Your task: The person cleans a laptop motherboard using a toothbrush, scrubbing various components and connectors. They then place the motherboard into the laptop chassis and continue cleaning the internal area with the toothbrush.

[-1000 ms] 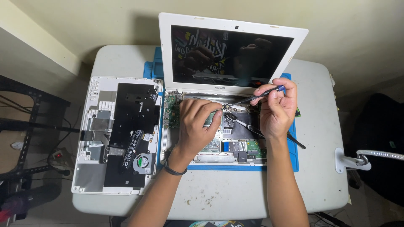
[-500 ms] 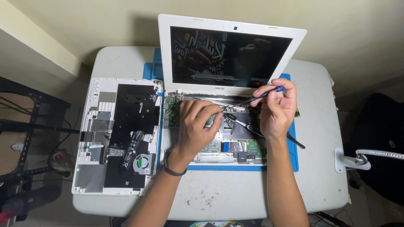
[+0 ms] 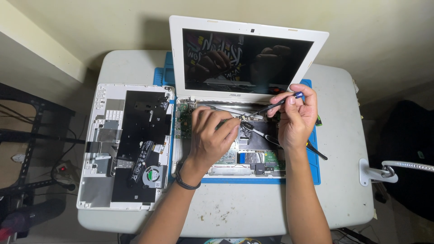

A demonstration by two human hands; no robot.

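The right hand [image 3: 296, 119] pinches a slim screwdriver [image 3: 274, 104], its shaft slanting down-left toward the left hand [image 3: 211, 135]. That hand's curled fingertips [image 3: 233, 124] press the laptop base [image 3: 226, 158] right beside the tip, nearer than the right.

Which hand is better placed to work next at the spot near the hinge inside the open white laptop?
Probably the right hand: it holds the thin black screwdriver with a blue cap, tip pointing at that spot. The left hand rests on the laptop's exposed green circuit board, fingertips beside the tip.
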